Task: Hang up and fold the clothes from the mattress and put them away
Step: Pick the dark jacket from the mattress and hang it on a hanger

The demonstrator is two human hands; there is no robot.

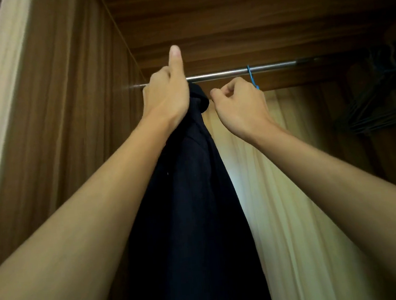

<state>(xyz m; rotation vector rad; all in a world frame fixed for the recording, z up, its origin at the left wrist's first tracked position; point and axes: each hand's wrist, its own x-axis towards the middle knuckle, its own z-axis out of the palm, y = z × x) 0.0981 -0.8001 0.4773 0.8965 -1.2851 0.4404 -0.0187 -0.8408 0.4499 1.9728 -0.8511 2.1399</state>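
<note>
Dark navy cloth garment hangs from a round silver metal rail inside a brown wooden wardrobe, near its left wall. Left hand at the garment's top, thumb straight up, fingers curled out of sight; cannot tell what they hold. Right hand curled, fingertips pinched beside the collar; contents unclear. Thin blue hanger hook over the rail behind it.

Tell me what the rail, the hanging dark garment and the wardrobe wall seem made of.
Rail: metal, likely polished steel; silvery with a highlight.
Dark garment: cloth, matt navy or black; soft folds.
Wardrobe wall: wood or wood-look laminate; brown streaked grain.
</note>
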